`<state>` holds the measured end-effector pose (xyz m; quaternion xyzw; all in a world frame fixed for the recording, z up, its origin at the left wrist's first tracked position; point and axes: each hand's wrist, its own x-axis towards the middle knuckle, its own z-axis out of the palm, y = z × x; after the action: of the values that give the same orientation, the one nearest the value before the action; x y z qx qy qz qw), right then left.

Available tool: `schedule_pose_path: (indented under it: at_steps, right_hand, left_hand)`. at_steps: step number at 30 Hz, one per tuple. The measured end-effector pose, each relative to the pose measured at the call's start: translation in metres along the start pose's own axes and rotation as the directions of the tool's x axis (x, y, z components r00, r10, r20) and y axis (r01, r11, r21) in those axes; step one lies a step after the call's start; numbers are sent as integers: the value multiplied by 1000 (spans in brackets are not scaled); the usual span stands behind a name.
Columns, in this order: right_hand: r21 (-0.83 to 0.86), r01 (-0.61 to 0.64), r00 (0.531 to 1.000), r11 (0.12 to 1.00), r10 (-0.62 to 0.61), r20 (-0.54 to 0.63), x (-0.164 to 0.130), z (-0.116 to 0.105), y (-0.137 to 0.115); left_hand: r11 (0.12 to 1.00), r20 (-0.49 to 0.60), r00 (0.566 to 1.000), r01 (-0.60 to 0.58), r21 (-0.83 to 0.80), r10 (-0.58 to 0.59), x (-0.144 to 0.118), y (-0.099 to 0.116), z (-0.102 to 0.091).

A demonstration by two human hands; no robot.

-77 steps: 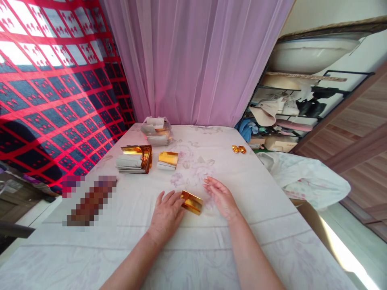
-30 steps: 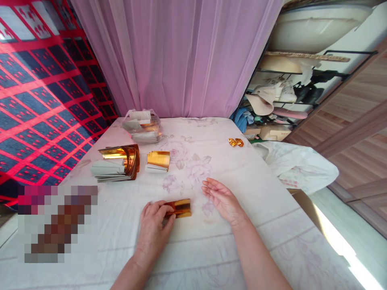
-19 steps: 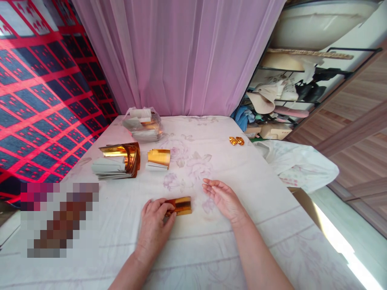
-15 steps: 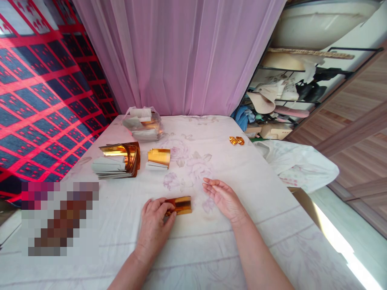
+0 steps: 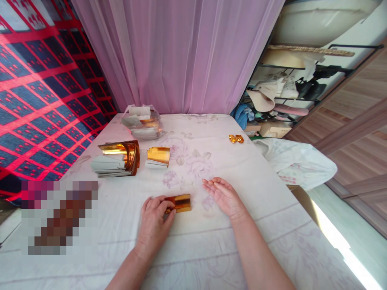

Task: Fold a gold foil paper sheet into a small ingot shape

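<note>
A folded gold foil sheet (image 5: 180, 202) lies flat on the white flowered cloth (image 5: 211, 245) in front of me. My left hand (image 5: 156, 220) presses on its left end, fingers bent over the edge. My right hand (image 5: 224, 196) rests on its side just right of the sheet, fingers apart, holding nothing and not touching the foil.
Farther back on the left sit a stack of gold and white sheets (image 5: 116, 159), a smaller gold stack (image 5: 158, 157) and a clear bag of sheets (image 5: 141, 122). Two small folded gold pieces (image 5: 236, 139) lie at the right. A white bag (image 5: 298, 163) hangs off the right edge.
The gold sheet went from tilted to lying flat and square under my left hand, which slid a little left. My right hand stayed beside it. The view shifted slightly.
</note>
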<state>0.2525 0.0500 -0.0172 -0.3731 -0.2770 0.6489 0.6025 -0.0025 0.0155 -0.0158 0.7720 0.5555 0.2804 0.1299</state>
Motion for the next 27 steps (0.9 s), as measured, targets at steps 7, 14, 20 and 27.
schedule_pose_path:
  at_steps: [7, 14, 20, 27]
  right_hand:
    - [81, -10, 1000, 997, 10, -4, 2, -3, 1]
    - [115, -28, 1000, 993, 29, -7, 2, -3, 0]
    - [127, -41, 999, 991, 42, -5, 1, -3, 0]
    - [119, -29, 1000, 993, 29, 2, 2, -7, 1]
  left_hand:
    - [1000, -6, 1000, -4, 1, 4, 0, 0, 0]
    - [1000, -19, 1000, -15, 1, 15, 0, 0, 0]
    - [1000, -4, 1000, 6, -7, -6, 0, 0, 1]
    - [1000, -7, 1000, 25, -19, -25, 0, 1, 0]
